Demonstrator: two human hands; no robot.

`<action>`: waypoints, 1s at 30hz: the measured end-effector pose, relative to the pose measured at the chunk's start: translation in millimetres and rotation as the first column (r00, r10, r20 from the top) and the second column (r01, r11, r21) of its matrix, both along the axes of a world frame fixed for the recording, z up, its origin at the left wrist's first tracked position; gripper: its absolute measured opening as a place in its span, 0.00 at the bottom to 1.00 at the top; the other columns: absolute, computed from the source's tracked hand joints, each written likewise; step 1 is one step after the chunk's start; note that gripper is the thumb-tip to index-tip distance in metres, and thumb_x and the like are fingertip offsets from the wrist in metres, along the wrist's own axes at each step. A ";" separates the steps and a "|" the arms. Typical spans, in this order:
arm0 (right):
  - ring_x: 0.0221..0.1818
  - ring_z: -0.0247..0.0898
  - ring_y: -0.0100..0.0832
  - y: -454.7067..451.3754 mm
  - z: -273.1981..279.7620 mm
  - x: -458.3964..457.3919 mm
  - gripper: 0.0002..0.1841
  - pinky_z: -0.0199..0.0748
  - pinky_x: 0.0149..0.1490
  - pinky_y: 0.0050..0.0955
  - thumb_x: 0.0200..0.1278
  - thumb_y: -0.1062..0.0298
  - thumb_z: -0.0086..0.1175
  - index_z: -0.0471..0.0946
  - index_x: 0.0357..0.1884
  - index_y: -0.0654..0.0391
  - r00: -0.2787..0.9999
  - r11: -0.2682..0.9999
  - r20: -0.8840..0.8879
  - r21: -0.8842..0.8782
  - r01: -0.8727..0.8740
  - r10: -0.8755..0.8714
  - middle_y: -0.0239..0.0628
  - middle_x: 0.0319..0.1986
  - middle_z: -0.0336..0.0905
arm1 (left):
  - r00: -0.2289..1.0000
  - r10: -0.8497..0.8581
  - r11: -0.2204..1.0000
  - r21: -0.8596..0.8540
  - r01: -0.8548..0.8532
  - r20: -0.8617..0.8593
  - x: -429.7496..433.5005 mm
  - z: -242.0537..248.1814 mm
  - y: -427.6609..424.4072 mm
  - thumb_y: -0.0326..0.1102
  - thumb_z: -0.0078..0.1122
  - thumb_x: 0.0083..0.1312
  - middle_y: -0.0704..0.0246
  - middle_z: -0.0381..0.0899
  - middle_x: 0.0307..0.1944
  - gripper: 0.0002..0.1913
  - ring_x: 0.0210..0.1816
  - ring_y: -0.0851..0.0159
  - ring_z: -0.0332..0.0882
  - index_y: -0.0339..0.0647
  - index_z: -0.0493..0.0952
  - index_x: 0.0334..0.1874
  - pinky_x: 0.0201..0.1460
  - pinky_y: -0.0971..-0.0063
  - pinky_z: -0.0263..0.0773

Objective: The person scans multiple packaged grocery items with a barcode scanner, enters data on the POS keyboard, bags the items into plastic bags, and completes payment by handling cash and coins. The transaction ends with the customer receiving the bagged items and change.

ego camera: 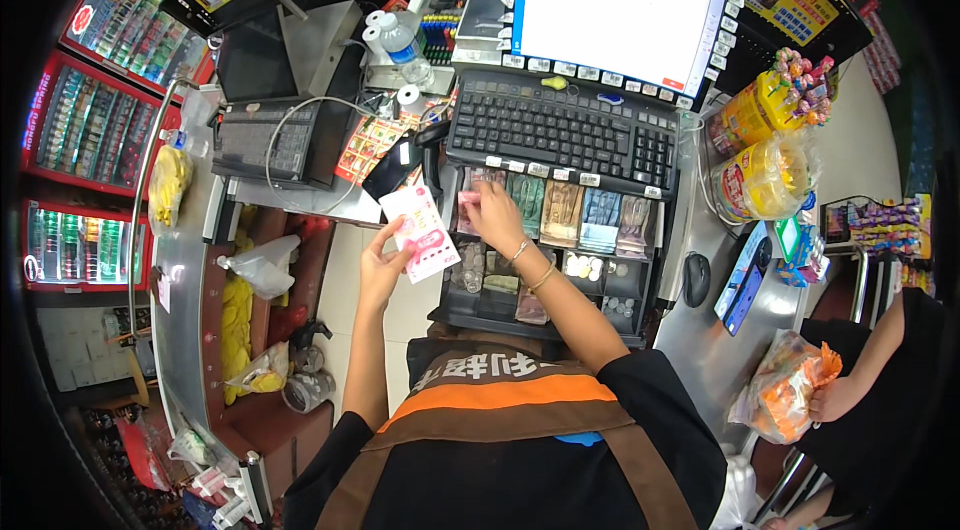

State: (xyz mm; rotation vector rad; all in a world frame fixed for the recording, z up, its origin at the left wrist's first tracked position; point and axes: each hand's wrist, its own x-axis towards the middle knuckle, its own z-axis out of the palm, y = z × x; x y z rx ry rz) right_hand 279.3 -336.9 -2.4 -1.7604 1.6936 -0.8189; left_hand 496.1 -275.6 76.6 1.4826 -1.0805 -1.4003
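Note:
My left hand (386, 260) pinches a pink banknote (424, 241) by its left edge, out to the left of the cash drawer (442, 316). Inside the drawer's leftmost note slot, my right hand (495, 215) has its thumb and fingertips on the edge of a pink banknote (469, 197). How many notes lie under those fingers is hidden. Beside the hand, green banknotes (527, 201), brown banknotes (561, 211), blue banknotes (599, 218) and purplish banknotes (634, 224) fill the other slots. Coins (583, 266) and more notes sit in the front compartments, partly covered by my right forearm.
A black keyboard (562, 128) and a lit monitor (619, 4) stand behind the drawer. A handheld scanner (429, 155) is left of it. On the right counter are a mouse (697, 279), a phone (742, 305) and candy jars (761, 177). Another person's hand (832, 399) holds a bagged orange item (784, 395).

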 end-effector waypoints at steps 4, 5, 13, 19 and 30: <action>0.34 0.80 0.54 4.1 -10.1 3.9 0.16 0.79 0.38 0.48 0.64 0.56 0.54 0.75 0.44 0.58 0.984 0.976 -0.174 0.218 0.013 0.026 0.50 0.32 0.83 | 0.999 -0.045 0.999 -0.011 0.045 0.011 -1.6 1.4 -9.6 0.17 0.59 0.61 0.65 0.80 0.49 0.28 0.33 0.76 0.81 0.35 0.70 0.66 0.32 0.85 0.73; 0.33 0.80 0.53 5.8 -13.5 3.6 0.16 0.79 0.37 0.48 0.64 0.56 0.54 0.75 0.44 0.58 0.976 0.972 -0.217 0.235 0.032 0.021 0.49 0.30 0.83 | 0.998 -0.055 0.998 -0.038 0.053 -0.045 -2.5 1.3 -10.0 0.17 0.59 0.62 0.65 0.80 0.48 0.28 0.32 0.77 0.81 0.35 0.70 0.66 0.32 0.85 0.73; 0.36 0.80 0.55 8.1 -9.6 10.3 0.41 0.77 0.40 0.49 0.47 0.64 0.69 0.59 0.63 0.63 0.995 0.981 -0.038 0.168 0.094 -0.089 0.52 0.31 0.82 | 0.996 -0.084 0.996 0.031 0.084 -0.011 -1.8 -2.0 -5.9 0.17 0.59 0.61 0.62 0.80 0.51 0.28 0.34 0.77 0.81 0.30 0.68 0.66 0.35 0.86 0.72; 0.32 0.82 0.33 -10.4 42.5 -23.0 0.30 0.77 0.39 0.30 0.55 0.62 0.67 0.69 0.59 0.58 0.926 0.999 0.376 -0.029 0.031 -0.018 0.41 0.34 0.85 | 0.996 -0.089 0.992 0.091 0.089 -0.001 1.5 -8.4 -7.8 0.17 0.59 0.61 0.64 0.77 0.58 0.27 0.39 0.75 0.81 0.34 0.71 0.65 0.38 0.84 0.75; 0.30 0.81 0.40 -3.3 -10.2 -37.3 0.13 0.77 0.38 0.35 0.58 0.55 0.61 0.85 0.32 0.55 0.972 0.963 0.057 0.138 -0.233 0.228 0.40 0.29 0.85 | 0.980 -0.109 0.977 0.161 0.136 -0.164 -6.4 -24.9 -19.4 0.21 0.60 0.62 0.67 0.76 0.59 0.24 0.43 0.76 0.79 0.38 0.75 0.63 0.40 0.83 0.76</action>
